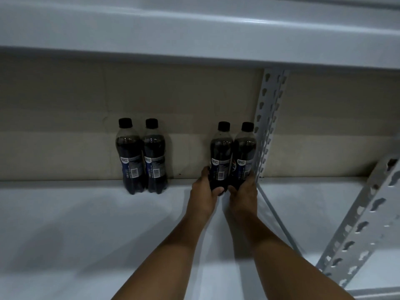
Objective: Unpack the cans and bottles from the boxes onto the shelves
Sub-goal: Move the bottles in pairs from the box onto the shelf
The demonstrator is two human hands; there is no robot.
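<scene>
1. The left hand (203,189) is curled round the lower body of a dark cola-filled clear plastic bottle with a black cap (221,156); its thumb lies across the front near the base, and the other fingers (205,171) wrap behind the left side of the bottle.
2. The right hand (245,191) grasps the base of a second dark plastic bottle with a black cap (244,154) in the same way, fingers closed about its lower part, thumb toward the middle.
3. The two held bottles stand upright, touching side by side, at the back of the white metal shelf (86,224), close against the beige back wall (173,100). Whether their bases rest on the shelf is hidden by the hands.
4. Each held bottle carries a dark label with a white patch and a barcode facing the camera.
5. The right-hand bottle is just beside the white perforated metal upright (268,118) of the rack.
6. To the left, well apart from the held pair, two more dark capped bottles (141,156) stand upright on the same shelf, touching each other, untouched by either hand.
7. A white upper shelf (194,29) runs overhead, and a second perforated post (363,219) slants across the lower right.
</scene>
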